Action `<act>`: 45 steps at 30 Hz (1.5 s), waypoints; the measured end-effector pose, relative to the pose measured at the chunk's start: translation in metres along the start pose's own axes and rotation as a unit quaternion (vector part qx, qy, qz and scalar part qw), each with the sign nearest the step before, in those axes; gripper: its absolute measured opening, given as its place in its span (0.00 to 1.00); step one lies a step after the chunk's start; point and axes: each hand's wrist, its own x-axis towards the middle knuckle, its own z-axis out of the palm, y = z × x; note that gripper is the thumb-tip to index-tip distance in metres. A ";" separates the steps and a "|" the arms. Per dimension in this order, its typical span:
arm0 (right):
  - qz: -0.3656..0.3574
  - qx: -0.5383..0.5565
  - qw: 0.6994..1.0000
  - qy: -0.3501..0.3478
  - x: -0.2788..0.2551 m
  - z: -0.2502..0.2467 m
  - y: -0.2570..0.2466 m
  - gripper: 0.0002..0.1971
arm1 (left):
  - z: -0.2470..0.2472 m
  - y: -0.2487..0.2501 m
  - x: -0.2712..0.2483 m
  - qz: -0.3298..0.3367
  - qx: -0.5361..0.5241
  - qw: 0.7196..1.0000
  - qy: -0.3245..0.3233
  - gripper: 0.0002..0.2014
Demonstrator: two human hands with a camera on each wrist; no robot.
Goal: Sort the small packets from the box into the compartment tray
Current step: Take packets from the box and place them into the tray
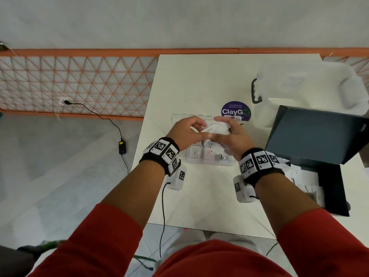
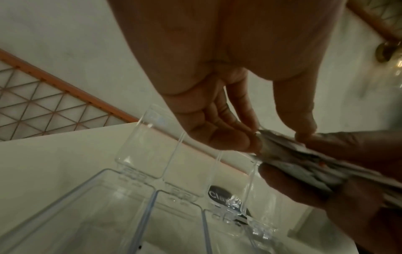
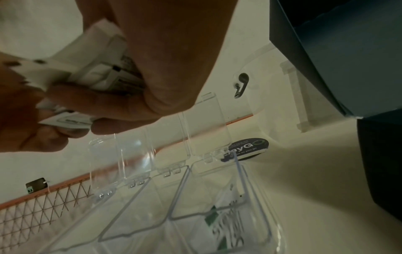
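Observation:
Over the clear compartment tray [image 1: 229,162], my right hand [image 1: 229,134] grips a bundle of small white packets [image 1: 217,127]. My left hand [image 1: 189,130] pinches the edge of one packet in that bundle between thumb and fingers [image 2: 237,141]. The left wrist view shows the packets [image 2: 304,163] fanned out of the right hand [image 2: 359,189]. In the right wrist view the bundle [image 3: 93,73] sits in the right hand [image 3: 121,110]. Some packets [image 1: 194,151] lie in the tray's near compartments. The dark box [image 1: 311,134] stands open to the right, with more packets [image 1: 305,176] in its lower part.
The tray's clear lids [image 2: 141,142] stand hinged up on its far side. A round ClayGo sticker [image 1: 236,111] lies behind the tray. A clear bin with a dark handle [image 1: 311,84] sits at the back right. An orange mesh fence [image 1: 79,84] and a cable [image 1: 111,124] lie on the floor to the left.

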 end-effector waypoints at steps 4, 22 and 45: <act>-0.008 0.052 0.998 -0.036 -0.002 0.001 -0.001 0.23 | -0.004 0.001 -0.004 -0.013 -0.073 0.997 -0.008 0.10; 0.019 0.006 0.999 0.044 -0.017 -0.002 -0.004 0.25 | 0.003 0.007 -0.010 -0.039 -0.093 0.995 0.009 0.13; 0.014 0.008 0.995 0.100 -0.009 -0.011 0.000 0.27 | -0.007 -0.020 0.005 -0.037 0.229 0.973 0.014 0.06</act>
